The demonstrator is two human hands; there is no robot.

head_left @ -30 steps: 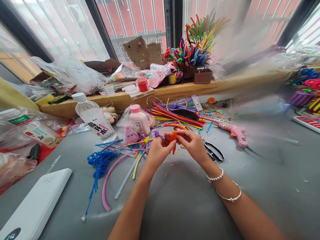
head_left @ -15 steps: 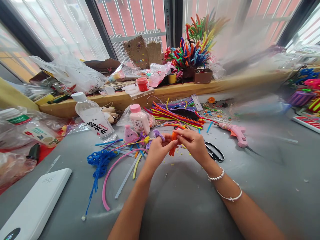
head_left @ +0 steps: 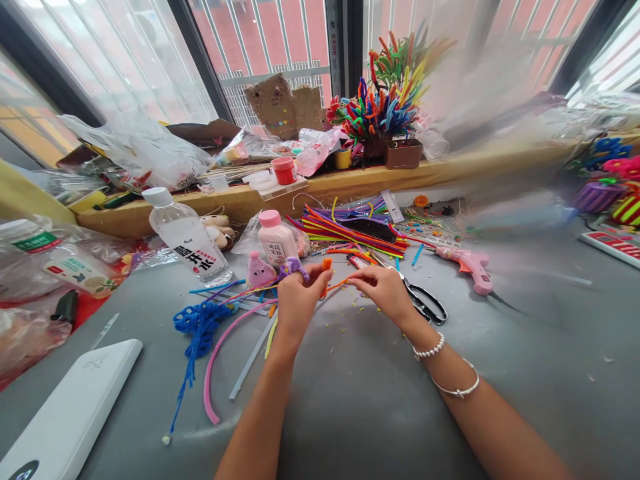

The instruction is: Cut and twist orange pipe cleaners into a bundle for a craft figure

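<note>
Between my two hands runs an orange pipe cleaner point(head_left: 338, 285). My left hand point(head_left: 299, 293) pinches its folded part, which sticks up past the thumb. With thumb and fingertips my right hand point(head_left: 383, 290) grips the thin end and holds it out to the right. Purple fuzzy loops point(head_left: 294, 268) show beside the left fingers; whether they are held too I cannot tell. A pink plush figure point(head_left: 260, 270) stands left of that hand. Black-handled scissors point(head_left: 425, 303) lie just beyond my right wrist, partly covered by the hand.
A bundle of coloured pipe cleaners point(head_left: 350, 230) lies behind my hands. To the right is a pink glue gun point(head_left: 473, 267). A water bottle point(head_left: 187, 240), a pink-capped bottle point(head_left: 277, 240) and a blue fuzzy piece point(head_left: 200, 327) are at left. A white power bank point(head_left: 75, 407) lies near left.
My hands have moved apart, the left one leftward. The orange pipe cleaner, bunched between them before, now has one strand stretched out to my right fingertips.
</note>
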